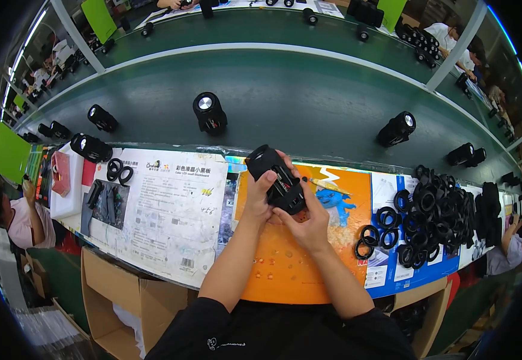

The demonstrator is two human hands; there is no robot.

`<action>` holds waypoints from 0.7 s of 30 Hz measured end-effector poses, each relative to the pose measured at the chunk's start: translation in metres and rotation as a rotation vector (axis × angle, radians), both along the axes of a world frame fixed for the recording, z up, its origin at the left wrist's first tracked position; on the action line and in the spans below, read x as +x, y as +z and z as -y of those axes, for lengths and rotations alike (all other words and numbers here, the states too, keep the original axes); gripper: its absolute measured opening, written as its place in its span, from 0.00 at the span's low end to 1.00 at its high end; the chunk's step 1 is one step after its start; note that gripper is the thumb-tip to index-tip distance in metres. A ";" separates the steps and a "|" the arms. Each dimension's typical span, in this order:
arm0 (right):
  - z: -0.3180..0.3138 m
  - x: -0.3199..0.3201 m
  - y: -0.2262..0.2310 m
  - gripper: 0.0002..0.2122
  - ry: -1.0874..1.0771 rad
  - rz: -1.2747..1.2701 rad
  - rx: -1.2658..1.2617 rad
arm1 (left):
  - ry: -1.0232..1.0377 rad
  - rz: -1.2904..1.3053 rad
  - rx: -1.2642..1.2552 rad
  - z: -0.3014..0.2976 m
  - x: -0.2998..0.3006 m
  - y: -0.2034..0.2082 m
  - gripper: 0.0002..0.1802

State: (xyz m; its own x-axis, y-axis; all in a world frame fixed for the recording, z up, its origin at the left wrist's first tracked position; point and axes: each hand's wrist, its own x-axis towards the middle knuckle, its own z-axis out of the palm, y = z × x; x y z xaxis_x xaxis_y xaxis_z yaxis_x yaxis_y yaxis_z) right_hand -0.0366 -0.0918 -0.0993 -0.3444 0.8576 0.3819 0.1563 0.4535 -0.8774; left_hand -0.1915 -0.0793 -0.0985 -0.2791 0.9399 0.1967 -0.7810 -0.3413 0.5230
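Both my hands hold a black cylindrical speaker point(277, 179) over the middle of the bench, tilted with its far end up and to the left. My left hand point(259, 195) wraps its left side, thumb on top. My right hand point(309, 213) grips the lower right side, thumb near the bottom end. A pile of black rubber rings point(432, 216) lies to the right, with several loose rings point(388, 218) at its near left edge. Two more rings point(120, 172) rest at the left beside a standalone black speaker point(91, 147).
Beyond the bench runs a dark green conveyor point(297, 90) carrying spaced black speakers, one point(209, 113) straight ahead and another point(397, 129) to the right. Cardboard boxes point(117, 300) stand below the bench. Co-workers sit at the far left point(30, 219) and far right point(504, 255).
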 end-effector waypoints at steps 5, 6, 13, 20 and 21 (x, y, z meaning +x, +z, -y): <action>-0.001 0.007 0.006 0.41 -0.003 -0.010 0.003 | -0.015 -0.011 -0.017 -0.002 0.007 0.002 0.32; -0.003 0.008 0.006 0.41 -0.001 -0.003 0.028 | -0.033 0.010 -0.040 -0.002 0.008 0.001 0.31; -0.008 0.010 0.025 0.39 0.141 0.058 -0.188 | -0.019 0.137 -0.153 -0.006 -0.008 -0.014 0.24; -0.040 0.142 0.056 0.12 -0.264 0.476 0.204 | -0.046 -0.116 -0.180 -0.007 -0.004 -0.008 0.25; -0.045 0.164 0.063 0.12 -0.312 0.647 0.273 | -0.059 -0.145 -0.175 -0.004 -0.004 -0.005 0.26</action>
